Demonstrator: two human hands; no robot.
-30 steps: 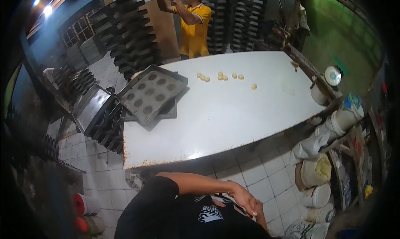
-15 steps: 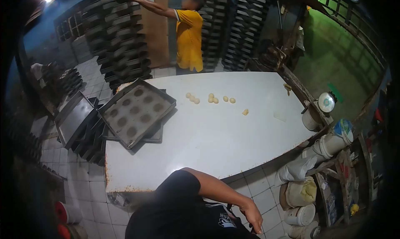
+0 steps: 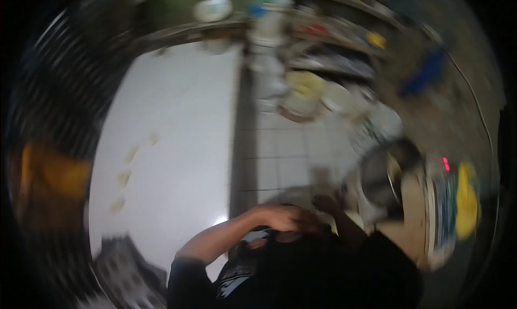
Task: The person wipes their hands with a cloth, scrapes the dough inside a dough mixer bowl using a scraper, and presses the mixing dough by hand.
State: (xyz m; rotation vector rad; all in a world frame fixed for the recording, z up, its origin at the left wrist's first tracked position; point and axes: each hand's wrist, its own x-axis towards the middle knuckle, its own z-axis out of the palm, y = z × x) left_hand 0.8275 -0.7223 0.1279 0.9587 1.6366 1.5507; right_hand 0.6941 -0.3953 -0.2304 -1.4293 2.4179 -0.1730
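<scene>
My left hand [image 3: 288, 218] is in front of my waist, its forearm reaching across from the left. Close by on the right is my right hand [image 3: 326, 205], dark and smeared. Motion blur hides the fingers of both hands, and I cannot make out anything held. Left of them stretches the white table [image 3: 177, 120], with several small pale dough balls [image 3: 124, 179] near its far side. A dark tray with round marks [image 3: 126, 266] lies at the table's lower left corner.
A large metal bowl [image 3: 390, 171] stands to the right, beside red lit digits [image 3: 446, 164] and a yellow item [image 3: 466, 201]. A bucket with a yellow top [image 3: 301, 101] sits on the tiled floor. A person's yellow shirt [image 3: 54, 171] shows at far left.
My view has swung to the right, so the table now lies on the left. My right hand has come into view, and my left hand is in front of my body.
</scene>
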